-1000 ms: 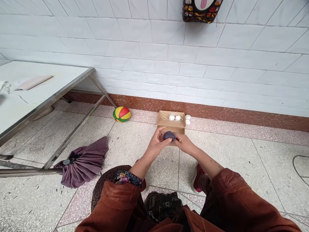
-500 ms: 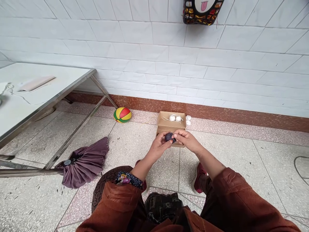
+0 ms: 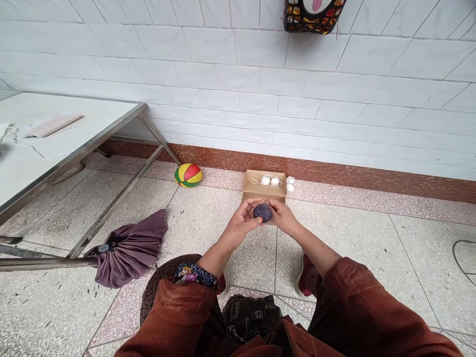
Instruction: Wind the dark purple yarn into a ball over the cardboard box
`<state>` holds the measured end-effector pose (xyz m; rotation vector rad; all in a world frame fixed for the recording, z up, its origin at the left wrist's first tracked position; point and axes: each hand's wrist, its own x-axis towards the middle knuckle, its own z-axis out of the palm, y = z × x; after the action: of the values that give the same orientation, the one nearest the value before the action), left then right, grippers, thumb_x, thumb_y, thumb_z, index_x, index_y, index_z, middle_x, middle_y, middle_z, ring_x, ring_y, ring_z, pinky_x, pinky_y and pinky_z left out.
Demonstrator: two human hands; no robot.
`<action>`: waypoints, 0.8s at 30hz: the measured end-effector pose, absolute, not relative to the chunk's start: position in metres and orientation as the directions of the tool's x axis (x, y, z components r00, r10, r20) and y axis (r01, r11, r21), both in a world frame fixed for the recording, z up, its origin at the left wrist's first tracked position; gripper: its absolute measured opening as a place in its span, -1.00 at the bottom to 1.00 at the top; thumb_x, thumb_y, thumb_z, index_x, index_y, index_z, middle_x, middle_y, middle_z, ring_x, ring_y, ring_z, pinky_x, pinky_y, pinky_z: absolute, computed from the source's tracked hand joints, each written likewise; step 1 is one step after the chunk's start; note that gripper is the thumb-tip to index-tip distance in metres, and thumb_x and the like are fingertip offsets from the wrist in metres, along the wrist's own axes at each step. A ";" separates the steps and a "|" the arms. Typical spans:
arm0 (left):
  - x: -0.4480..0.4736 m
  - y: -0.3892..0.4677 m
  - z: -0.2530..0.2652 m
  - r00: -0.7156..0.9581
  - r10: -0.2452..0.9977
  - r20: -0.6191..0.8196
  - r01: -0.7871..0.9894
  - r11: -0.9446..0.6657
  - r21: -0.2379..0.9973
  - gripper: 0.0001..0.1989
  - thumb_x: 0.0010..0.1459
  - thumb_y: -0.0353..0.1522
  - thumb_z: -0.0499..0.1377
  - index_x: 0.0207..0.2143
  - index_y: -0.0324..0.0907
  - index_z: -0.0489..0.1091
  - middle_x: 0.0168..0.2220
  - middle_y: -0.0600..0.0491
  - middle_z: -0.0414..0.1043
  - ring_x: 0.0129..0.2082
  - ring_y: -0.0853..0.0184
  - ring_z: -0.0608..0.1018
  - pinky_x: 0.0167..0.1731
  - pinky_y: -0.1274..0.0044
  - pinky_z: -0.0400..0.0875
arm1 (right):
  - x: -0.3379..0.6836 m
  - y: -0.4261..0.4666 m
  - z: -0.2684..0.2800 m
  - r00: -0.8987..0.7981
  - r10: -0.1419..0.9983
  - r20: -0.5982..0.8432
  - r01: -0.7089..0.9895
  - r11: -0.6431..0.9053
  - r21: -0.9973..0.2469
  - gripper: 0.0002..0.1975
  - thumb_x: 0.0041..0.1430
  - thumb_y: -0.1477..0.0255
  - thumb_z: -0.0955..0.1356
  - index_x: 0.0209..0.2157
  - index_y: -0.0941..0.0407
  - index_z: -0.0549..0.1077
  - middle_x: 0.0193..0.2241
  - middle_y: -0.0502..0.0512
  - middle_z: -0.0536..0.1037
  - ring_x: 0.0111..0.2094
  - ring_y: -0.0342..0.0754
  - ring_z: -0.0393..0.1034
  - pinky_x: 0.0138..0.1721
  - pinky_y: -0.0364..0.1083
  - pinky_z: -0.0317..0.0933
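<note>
A small dark purple-grey ball of yarn (image 3: pixel 263 212) is held up in front of me, above the near part of an open cardboard box (image 3: pixel 248 184). My left hand (image 3: pixel 243 221) is closed around its left side, thumb below and fingers behind. From the other side, my right hand (image 3: pixel 284 216) grips the ball, its fingertips partly hidden behind the yarn. Two white yarn balls (image 3: pixel 269 180) with loose strands lie in the far part of the box. More white balls (image 3: pixel 290 184) rest on the floor just right of it.
A colourful ball (image 3: pixel 188 175) sits by a metal-framed table (image 3: pixel 111 124) on the left. A purple umbrella (image 3: pixel 130 248) lies on the floor below it. Tiled wall (image 3: pixel 223 89) rises behind; a patterned bag (image 3: pixel 312 20) hangs there. A cable (image 3: pixel 461 255) lies far right.
The yarn ball has turned and shows more of its face. My right fingers have shifted from pinching at its front to its right side. The view has tilted slightly.
</note>
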<state>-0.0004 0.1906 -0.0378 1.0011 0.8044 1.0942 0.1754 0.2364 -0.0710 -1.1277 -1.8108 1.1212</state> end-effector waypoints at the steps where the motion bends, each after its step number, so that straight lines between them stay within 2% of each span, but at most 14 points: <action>1: -0.001 0.192 -0.038 0.223 0.973 -0.055 -0.315 0.125 0.941 -0.44 -0.02 -0.29 0.37 0.04 -0.09 0.33 -0.06 -0.02 0.40 -0.12 0.25 0.48 -0.23 0.48 0.43 | 0.175 0.235 -0.074 -0.376 0.919 0.116 0.341 0.254 -0.905 -0.78 0.34 0.30 0.24 -0.36 0.08 0.37 -0.43 0.01 0.45 -0.39 -0.06 0.32 -0.31 -0.11 0.19; 3: -0.003 0.196 -0.040 0.105 0.991 -0.084 -0.262 0.109 0.959 -0.45 -0.06 -0.30 0.38 0.01 -0.10 0.33 -0.09 0.00 0.41 -0.16 0.29 0.48 -0.22 0.49 0.40 | 0.174 0.230 -0.077 -0.433 0.894 0.114 0.411 0.308 -0.858 -0.80 0.35 0.33 0.24 -0.34 0.09 0.38 -0.43 0.03 0.46 -0.38 -0.06 0.33 -0.31 -0.11 0.19; 5: -0.005 0.201 -0.041 -0.015 0.994 -0.105 -0.179 0.101 0.979 -0.42 -0.09 -0.32 0.37 0.02 -0.10 0.30 -0.12 0.04 0.38 -0.24 0.35 0.49 -0.23 0.50 0.38 | 0.175 0.223 -0.073 -0.573 0.812 0.111 0.408 0.400 -0.821 -0.79 0.37 0.35 0.24 -0.33 0.10 0.41 -0.41 0.04 0.49 -0.37 -0.06 0.35 -0.28 -0.10 0.20; 8: -0.007 0.207 -0.044 -0.146 0.984 -0.098 -0.025 0.096 0.995 -0.40 -0.13 -0.35 0.34 0.01 -0.12 0.28 -0.15 0.08 0.34 -0.36 0.43 0.45 -0.28 0.52 0.35 | 0.179 0.212 -0.059 -0.790 0.607 0.090 0.261 0.465 -0.846 -0.76 0.40 0.31 0.26 -0.30 0.10 0.47 -0.40 0.02 0.51 -0.38 -0.10 0.36 -0.27 -0.12 0.22; 10: -0.007 0.208 -0.045 -0.145 0.987 -0.074 0.045 0.081 0.996 -0.42 -0.13 -0.36 0.32 0.00 -0.14 0.29 -0.14 0.06 0.36 -0.36 0.43 0.44 -0.29 0.52 0.34 | 0.184 0.208 -0.047 -0.817 0.569 0.092 0.181 0.405 -0.896 -0.75 0.39 0.27 0.28 -0.28 0.10 0.49 -0.40 0.01 0.52 -0.39 -0.12 0.37 -0.29 -0.14 0.23; 14: -0.002 0.202 -0.048 0.054 0.995 -0.083 0.066 0.079 0.995 -0.48 -0.11 -0.38 0.34 -0.05 -0.14 0.31 -0.14 0.03 0.43 -0.31 0.38 0.46 -0.28 0.51 0.34 | 0.197 0.218 -0.030 -0.635 0.760 0.138 0.095 0.254 -0.962 -0.75 0.33 0.20 0.34 -0.27 0.09 0.52 -0.34 0.03 0.55 -0.32 -0.09 0.41 -0.24 -0.11 0.28; 17: 0.001 0.196 -0.048 0.270 0.959 -0.086 -0.016 0.094 0.995 -0.39 -0.09 -0.41 0.36 0.04 -0.11 0.26 -0.14 0.04 0.42 -0.28 0.36 0.48 -0.26 0.50 0.35 | 0.202 0.233 -0.033 -0.475 0.863 0.174 0.119 0.259 -0.959 -0.75 0.31 0.21 0.35 -0.33 0.09 0.51 -0.37 0.02 0.54 -0.31 -0.07 0.41 -0.21 -0.10 0.28; 19: 0.002 0.195 -0.047 0.383 0.923 -0.031 -0.130 0.087 0.988 -0.33 -0.05 -0.41 0.36 0.12 -0.07 0.20 -0.13 0.04 0.41 -0.22 0.34 0.49 -0.21 0.49 0.36 | 0.199 0.240 -0.042 -0.409 0.894 0.183 0.192 0.281 -0.940 -0.75 0.32 0.24 0.33 -0.36 0.09 0.48 -0.42 0.00 0.51 -0.34 -0.08 0.38 -0.23 -0.11 0.26; 21: 0.001 0.195 -0.046 0.396 0.917 0.040 -0.243 0.063 0.968 -0.30 -0.02 -0.39 0.36 0.16 -0.05 0.19 -0.14 0.05 0.39 -0.18 0.34 0.48 -0.18 0.49 0.36 | 0.194 0.242 -0.055 -0.377 0.910 0.175 0.296 0.297 -0.908 -0.76 0.34 0.29 0.30 -0.38 0.10 0.45 -0.45 0.00 0.49 -0.38 -0.08 0.37 -0.27 -0.11 0.25; 24: -0.002 0.198 -0.045 0.258 0.963 0.084 -0.327 0.005 0.945 -0.33 -0.01 -0.36 0.36 0.15 -0.05 0.22 -0.14 0.07 0.36 -0.16 0.35 0.46 -0.14 0.50 0.36 | 0.184 0.233 -0.071 -0.418 0.895 0.156 0.436 0.349 -0.830 -0.81 0.36 0.38 0.27 -0.33 0.10 0.45 -0.40 0.04 0.52 -0.35 -0.05 0.41 -0.28 -0.10 0.26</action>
<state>-0.0017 0.1984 -0.0450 1.1092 0.7527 1.1757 0.1840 0.2334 -0.0711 -1.1558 -2.0001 0.9629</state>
